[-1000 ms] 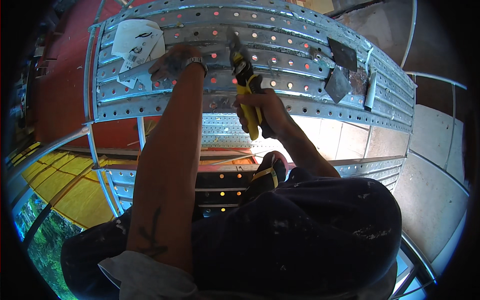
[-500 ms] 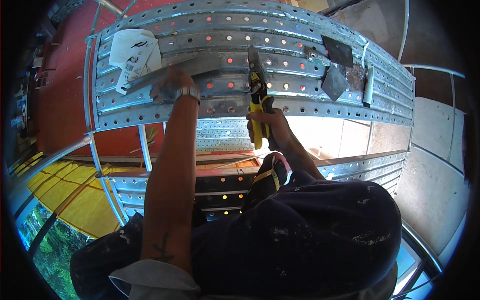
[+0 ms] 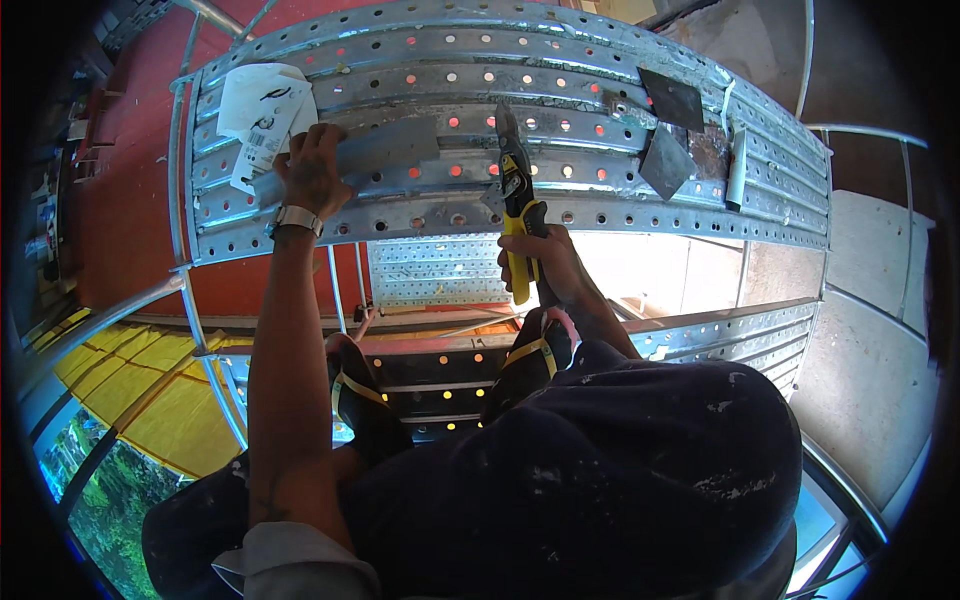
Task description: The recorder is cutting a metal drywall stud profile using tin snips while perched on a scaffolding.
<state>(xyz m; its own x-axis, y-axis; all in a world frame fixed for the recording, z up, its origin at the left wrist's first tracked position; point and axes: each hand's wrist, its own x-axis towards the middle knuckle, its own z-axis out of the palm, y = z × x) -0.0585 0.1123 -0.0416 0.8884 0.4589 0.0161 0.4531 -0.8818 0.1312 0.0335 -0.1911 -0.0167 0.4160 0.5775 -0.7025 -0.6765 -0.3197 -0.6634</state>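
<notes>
My left hand [image 3: 315, 172], with a watch on its wrist, grips the left part of a flat grey metal strip [image 3: 395, 148]. The strip lies low over a perforated metal scaffold plank [image 3: 560, 50]. Just left of my fingers is a white sheet [image 3: 262, 98] with printed marks, partly covered by the hand. My right hand [image 3: 540, 255] is closed round the yellow and black handles of metal snips [image 3: 515, 185]. Their blades point away from me over the plank, to the right of the strip and apart from it.
Two dark flat pieces [image 3: 672, 100] lie on the plank's right part, beside a pale tube [image 3: 738, 170]. A lower scaffold plank [image 3: 720, 335] runs under my legs. Scaffold tubes [image 3: 180, 170] stand at the left. Gaps between planks show a drop below.
My left hand has slid left and a little toward me along the strip, whose right end stays nearly in place. The right hand and the snips have barely moved.
</notes>
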